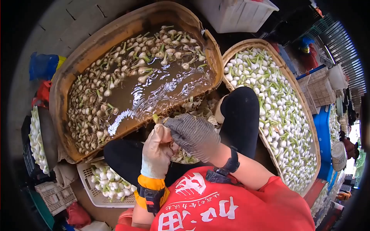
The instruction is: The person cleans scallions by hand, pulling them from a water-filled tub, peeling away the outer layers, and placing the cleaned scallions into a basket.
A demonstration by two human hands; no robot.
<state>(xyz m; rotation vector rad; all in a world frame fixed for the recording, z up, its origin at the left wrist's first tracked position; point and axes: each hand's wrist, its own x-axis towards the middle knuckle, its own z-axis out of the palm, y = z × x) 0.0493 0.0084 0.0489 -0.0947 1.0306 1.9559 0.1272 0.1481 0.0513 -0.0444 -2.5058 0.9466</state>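
Note:
My left hand, in a white glove, is closed with its fingers bent and pressed against my right hand. A short green stem sticks up at its fingertips, apparently from a garlic bulb hidden by the gloves. My right hand, in a grey striped glove, is curled shut beside it, back up; whatever lies inside its fingers is hidden. Both hands are over my lap, near the edge of a big tub of murky water. Unpeeled garlic bulbs with roots float in that tub. Loose peelings lie beneath my hands.
On the right stands a long tub full of peeled white garlic bulbs with green stems. A white basket at lower left holds more peeled bulbs. My knees flank my hands. Beyond the tubs stands a white bin.

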